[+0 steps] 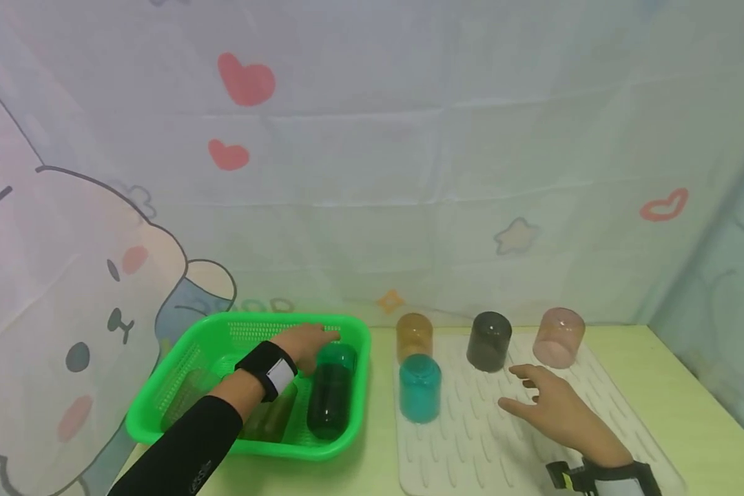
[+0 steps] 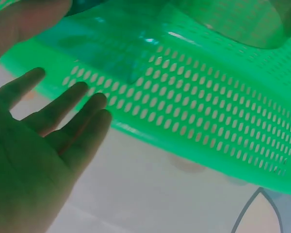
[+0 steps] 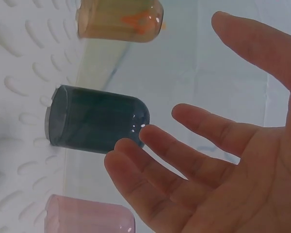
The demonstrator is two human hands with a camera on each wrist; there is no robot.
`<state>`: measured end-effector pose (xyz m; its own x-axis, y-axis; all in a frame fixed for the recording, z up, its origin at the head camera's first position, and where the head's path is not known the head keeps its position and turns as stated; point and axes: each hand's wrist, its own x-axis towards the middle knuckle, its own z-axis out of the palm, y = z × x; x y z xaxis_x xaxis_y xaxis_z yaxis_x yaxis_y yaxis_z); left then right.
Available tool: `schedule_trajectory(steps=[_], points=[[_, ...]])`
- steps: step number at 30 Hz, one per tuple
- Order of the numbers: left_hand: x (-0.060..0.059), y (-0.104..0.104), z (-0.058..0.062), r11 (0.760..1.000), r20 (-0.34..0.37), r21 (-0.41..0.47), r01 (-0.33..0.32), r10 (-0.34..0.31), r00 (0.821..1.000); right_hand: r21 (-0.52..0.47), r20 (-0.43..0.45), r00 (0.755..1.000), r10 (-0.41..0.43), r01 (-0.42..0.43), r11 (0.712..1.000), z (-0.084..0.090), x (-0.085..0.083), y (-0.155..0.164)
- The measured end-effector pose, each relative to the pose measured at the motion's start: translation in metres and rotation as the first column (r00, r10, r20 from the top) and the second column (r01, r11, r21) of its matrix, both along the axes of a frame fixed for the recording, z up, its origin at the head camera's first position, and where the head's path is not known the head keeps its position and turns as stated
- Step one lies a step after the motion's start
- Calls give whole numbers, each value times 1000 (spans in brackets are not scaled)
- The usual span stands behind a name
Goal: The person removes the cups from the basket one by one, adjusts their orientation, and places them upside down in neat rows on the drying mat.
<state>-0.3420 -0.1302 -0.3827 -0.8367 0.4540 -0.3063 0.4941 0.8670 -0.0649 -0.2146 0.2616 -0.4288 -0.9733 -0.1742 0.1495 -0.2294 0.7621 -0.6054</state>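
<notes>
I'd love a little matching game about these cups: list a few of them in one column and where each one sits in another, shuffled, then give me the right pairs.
Things:
1. teal cup
2. dark green cup
3. pink cup
4. amber cup

Places:
A. lying on its side in the green basket
B. upside down at the far right corner of the white drying mat
C. upside down at the far left corner of the mat
D. upside down on the mat, just in front of the amber cup

Pairs: 1-D, 2-A, 3-B, 4-C
</notes>
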Motion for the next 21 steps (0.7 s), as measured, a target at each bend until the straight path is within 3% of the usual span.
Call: schedule_trajectory(steps=[4, 10, 13, 21], points=[[-4, 5, -7, 998, -37, -61, 18, -20, 999, -9, 2, 1000, -8, 8, 1000, -1, 0, 4], [-11, -2, -23, 997, -110, -45, 68, -73, 991, -29, -15, 1000, -6, 5, 1000, 1, 1, 5], [-17, -5, -30, 997, -108, -56, 61, -67, 992, -35, -15, 1000, -5, 4, 999, 1, 2, 4], [-16, 4, -29, 991, -120, -111, 71, -85, 989, -18, -7, 1000, -25, 25, 1000, 1, 1, 7]])
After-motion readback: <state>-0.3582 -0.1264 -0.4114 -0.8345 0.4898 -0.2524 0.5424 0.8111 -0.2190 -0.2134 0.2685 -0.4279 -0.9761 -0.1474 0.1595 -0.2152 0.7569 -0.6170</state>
